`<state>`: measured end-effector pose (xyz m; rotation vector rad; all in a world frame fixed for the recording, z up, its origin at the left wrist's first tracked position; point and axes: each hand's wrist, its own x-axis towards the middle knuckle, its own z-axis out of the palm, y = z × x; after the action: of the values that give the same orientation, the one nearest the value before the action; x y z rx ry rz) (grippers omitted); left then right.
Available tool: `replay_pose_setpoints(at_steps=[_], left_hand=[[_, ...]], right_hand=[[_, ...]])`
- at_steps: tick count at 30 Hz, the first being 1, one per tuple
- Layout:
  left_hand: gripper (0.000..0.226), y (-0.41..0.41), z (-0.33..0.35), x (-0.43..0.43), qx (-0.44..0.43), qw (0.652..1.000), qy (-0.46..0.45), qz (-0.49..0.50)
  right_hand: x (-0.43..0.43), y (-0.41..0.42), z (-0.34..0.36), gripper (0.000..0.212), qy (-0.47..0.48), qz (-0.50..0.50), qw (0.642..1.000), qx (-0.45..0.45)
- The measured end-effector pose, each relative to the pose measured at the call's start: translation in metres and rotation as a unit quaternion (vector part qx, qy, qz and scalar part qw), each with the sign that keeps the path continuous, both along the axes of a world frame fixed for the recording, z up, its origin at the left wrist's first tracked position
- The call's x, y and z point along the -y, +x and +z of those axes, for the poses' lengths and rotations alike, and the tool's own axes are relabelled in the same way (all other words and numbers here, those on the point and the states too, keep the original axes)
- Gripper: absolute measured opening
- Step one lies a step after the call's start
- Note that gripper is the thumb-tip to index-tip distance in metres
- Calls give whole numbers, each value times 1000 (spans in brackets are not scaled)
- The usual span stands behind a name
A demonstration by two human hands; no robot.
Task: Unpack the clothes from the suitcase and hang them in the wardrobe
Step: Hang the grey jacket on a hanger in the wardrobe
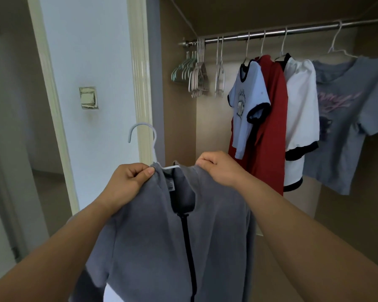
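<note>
A grey zip-up garment (162,236) with a dark zipper hangs in front of me on a white hanger (144,138), whose hook sticks up at the left. My left hand (127,182) pinches the left side of its collar. At the right shoulder, my right hand (218,168) grips the fabric. Both hands are below and left of the metal rail (271,33) of the open wardrobe. No suitcase is in view.
On the rail hang a light blue T-shirt (249,101), a red garment (271,127), a white top (301,110) and a grey printed T-shirt (347,118). Several empty hangers (196,73) bunch at the rail's left end. A door frame (140,79) and wall switch (88,98) stand left.
</note>
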<state>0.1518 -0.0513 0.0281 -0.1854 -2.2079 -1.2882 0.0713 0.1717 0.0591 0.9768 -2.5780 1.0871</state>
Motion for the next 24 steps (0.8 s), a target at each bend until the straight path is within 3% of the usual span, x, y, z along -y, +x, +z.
replay_pose_setpoints(at_steps=[4,8,11,14,19,24], left_hand=[[29,0,2,-8,7,1000,-6,4],[18,0,10,-3,21,996,-81,2],[30,3,10,22,62,983,-159,74],[18,9,0,37,48,987,-103,111],[26,8,-8,48,80,993,-30,81],[30,-1,-9,46,86,974,-84,193]], right_hand=[[6,10,-1,28,79,54,995,28],[-8,3,-2,38,-7,1,1000,12],[-33,-2,5,37,-67,-31,997,18],[-55,-8,9,30,-103,-44,993,20],[-69,-12,10,37,-91,-44,995,27],[-68,-12,11,37,-103,-34,993,56]])
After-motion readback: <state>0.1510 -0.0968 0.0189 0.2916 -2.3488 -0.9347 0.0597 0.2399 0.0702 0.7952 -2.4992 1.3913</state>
